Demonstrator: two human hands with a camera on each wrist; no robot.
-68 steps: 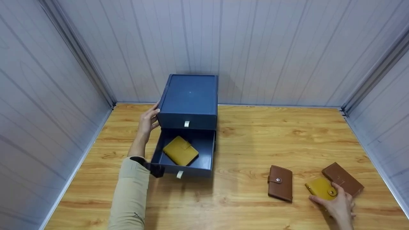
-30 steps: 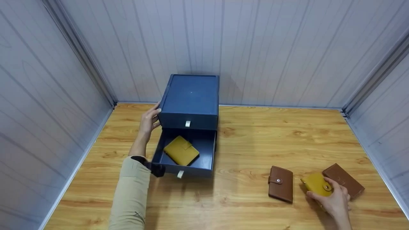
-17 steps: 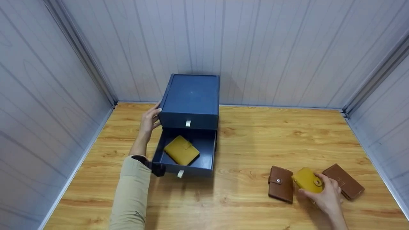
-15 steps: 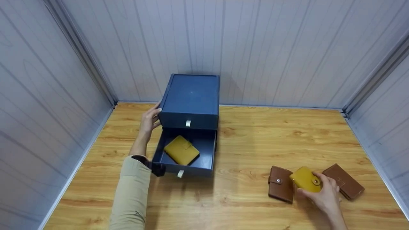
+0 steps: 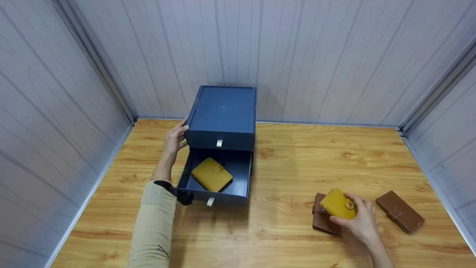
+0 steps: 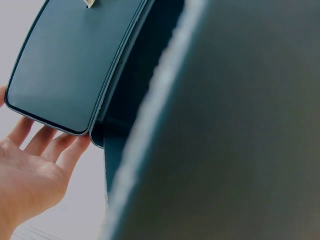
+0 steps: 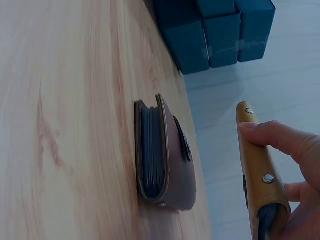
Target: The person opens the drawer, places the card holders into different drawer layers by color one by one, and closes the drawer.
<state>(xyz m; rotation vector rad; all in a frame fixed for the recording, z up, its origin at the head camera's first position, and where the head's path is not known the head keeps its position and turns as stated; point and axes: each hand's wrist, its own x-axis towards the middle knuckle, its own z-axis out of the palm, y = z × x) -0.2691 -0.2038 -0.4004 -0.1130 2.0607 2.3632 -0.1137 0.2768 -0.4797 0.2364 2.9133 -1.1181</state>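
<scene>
My right hand pinches a small yellow card wallet with a snap strap, held off the table. In the head view it overlaps a brown snap wallet; the right wrist view shows that brown wallet standing apart from it. My left hand rests against the left side of a blue two-drawer box, its fingers extended along the wall. The lower drawer is pulled out, and another yellow wallet lies flat inside.
A longer brown wallet lies at the right of the wooden table. Pale panel walls enclose the back and sides. White pull tabs mark the drawer fronts.
My right hand has lifted the yellow card wallet away from the longer brown wallet and carried it left over the snap wallet. My left hand stays against the drawer box.
</scene>
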